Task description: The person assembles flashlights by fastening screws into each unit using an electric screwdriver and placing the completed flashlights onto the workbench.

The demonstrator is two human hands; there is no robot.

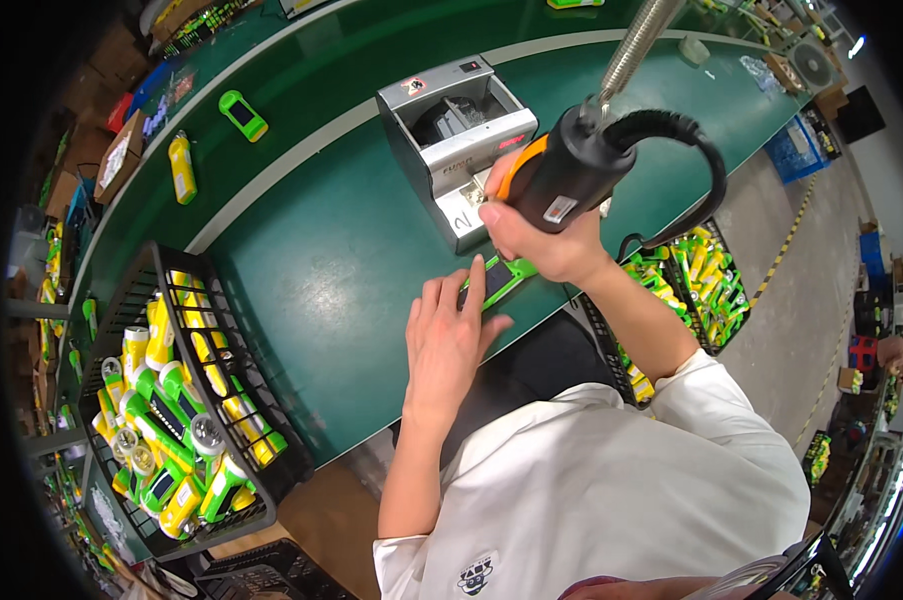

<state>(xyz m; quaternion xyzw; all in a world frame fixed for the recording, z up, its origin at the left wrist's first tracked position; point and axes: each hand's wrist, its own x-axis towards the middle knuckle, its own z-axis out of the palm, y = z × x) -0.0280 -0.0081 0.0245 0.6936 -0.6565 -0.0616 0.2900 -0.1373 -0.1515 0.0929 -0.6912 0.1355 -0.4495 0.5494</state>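
Note:
My right hand (554, 240) is wrapped around a black and orange electric screwdriver (574, 165), which hangs from a coiled metal spring and trails a black cable. Its tip is hidden behind my hand. Below it, a green flashlight (499, 278) with a dark panel lies on the green worktable (311, 300). The fingers of my left hand (443, 335) rest across the flashlight's left end, with the thumb on its near side, holding it against the table. Just beyond both hands stands a grey screw feeder machine (458, 140) with an open top.
At left, a black crate (291, 470) holds several yellow and green flashlights. More fill black baskets (713, 350) beyond the table's right edge. A yellow flashlight (182, 168) and a green one (243, 116) lie on the green strip behind a pale rail (301, 160).

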